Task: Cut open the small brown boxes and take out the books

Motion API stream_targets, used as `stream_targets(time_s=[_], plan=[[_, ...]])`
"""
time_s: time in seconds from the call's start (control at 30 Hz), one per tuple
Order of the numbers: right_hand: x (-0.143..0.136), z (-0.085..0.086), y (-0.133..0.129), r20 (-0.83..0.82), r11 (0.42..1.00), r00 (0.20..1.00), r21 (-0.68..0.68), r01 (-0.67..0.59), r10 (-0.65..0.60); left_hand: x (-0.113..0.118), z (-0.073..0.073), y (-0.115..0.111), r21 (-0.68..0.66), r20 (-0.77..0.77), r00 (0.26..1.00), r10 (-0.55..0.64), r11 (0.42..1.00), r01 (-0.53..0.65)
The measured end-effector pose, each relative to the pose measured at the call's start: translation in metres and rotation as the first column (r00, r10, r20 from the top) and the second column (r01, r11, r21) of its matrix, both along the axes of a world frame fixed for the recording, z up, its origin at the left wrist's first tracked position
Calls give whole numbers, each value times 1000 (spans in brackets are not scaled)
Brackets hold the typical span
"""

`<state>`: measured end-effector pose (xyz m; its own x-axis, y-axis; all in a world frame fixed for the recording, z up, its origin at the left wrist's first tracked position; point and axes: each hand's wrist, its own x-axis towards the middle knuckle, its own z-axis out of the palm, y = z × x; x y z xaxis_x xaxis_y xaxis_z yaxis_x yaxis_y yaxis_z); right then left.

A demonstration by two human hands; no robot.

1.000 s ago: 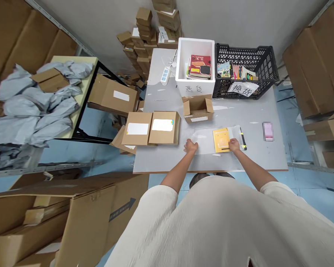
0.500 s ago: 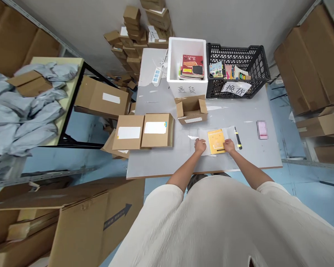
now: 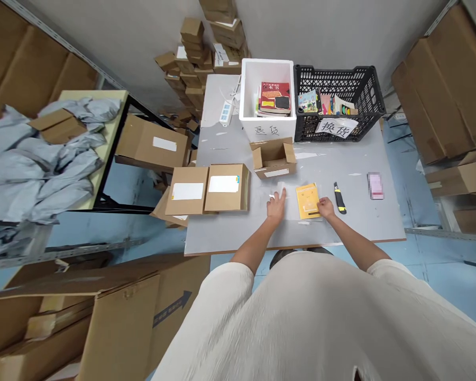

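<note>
A stockroom: stacked cartons (image 3: pixel 206 47), grey mailer bags (image 3: pixel 43 159), packing table (image 3: pixel 360 222).

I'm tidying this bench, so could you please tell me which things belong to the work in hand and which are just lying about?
In hand:
left hand flat on clear plastic bag
right hand on yellow booklet

Lying about:
utility knife
open small carton
two labelled boxes
white bin
black crate

The pink item (image 3: pixel 375 185) on the table (image 3: pixel 357 222) is blurred, so its face cannot be read. The book titles in the black crate (image 3: pixel 371 87) are too small to read. The person's torso hides the table's near edge, and the right-hand cartons (image 3: pixel 444 84) are cut off by the picture's edge.
</note>
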<state>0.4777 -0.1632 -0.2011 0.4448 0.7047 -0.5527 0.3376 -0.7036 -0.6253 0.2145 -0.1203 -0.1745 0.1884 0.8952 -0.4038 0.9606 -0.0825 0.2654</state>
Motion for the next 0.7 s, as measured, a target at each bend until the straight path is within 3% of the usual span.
stream_targets(time_s=[0.07, 0.13, 0.2, 0.33, 0.4, 0.5, 0.7], plan=[[-3, 0, 0, -4, 1000, 1000, 8, -11, 11, 12, 0, -8, -11, 99, 993, -62, 998, 64], [-5, 1, 1, 12, 1000, 1000, 19, -16, 16, 21, -3, -13, -55, 189, 981, -50, 997, 61], [-6, 2, 1, 29, 1000, 999, 22, -19, 18, 25, -7, -14, -71, 226, 974, 29, 997, -13], [-5, 3, 0, 28, 1000, 999, 11, -25, 25, 22, -18, -6, -24, 159, 950, 270, 963, -270], [-4, 4, -1, 28, 1000, 999, -2, -18, 18, 20, -23, -1, -117, 123, 917, 379, 923, -366], [-4, 4, -1, 25, 1000, 1000, -5, -10, 10, 14, -27, 6, -256, 130, 892, 433, 884, -392], [-6, 5, 2, 10, 1000, 1000, 8, -5, 5, -12, -19, 13, -122, 163, 839, 520, 854, -506]])
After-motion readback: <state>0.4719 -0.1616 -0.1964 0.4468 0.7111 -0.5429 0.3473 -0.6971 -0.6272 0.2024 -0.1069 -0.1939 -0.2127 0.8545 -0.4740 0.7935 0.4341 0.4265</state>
